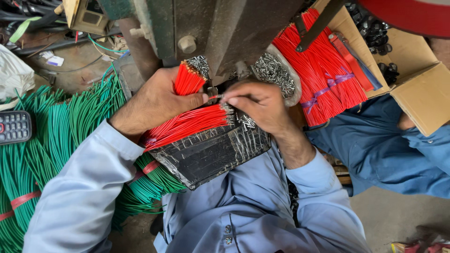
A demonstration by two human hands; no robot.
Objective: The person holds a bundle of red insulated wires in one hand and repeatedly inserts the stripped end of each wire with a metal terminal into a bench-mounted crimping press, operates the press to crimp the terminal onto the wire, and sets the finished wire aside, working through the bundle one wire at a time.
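Red insulated wires filled the head view: the left hand (157,100) had its grip closed around a short bundle of red wires with bare copper ends (188,79), held upright just below the grey-green metal press (225,28). Thumb and forefinger of that hand met the right hand (258,105), whose fingertips (229,99) were pinched together on a single red wire with a metal terminal (216,97), right at the foot of the press; how the wire's end sat in the machine was hard to make out. Under both hands a fan of red wires tipped with silver terminals (192,122) lay across a black tape-wrapped tray (211,154) on the person's lap. Loose silver metal terminals (276,75) were heaped beside the right hand. Further right, a large tied bunch of red wires (323,70) rested against a brown cardboard box (422,93). Green wire bundles (56,136) spread at the left, near a dark keypad phone (14,126).
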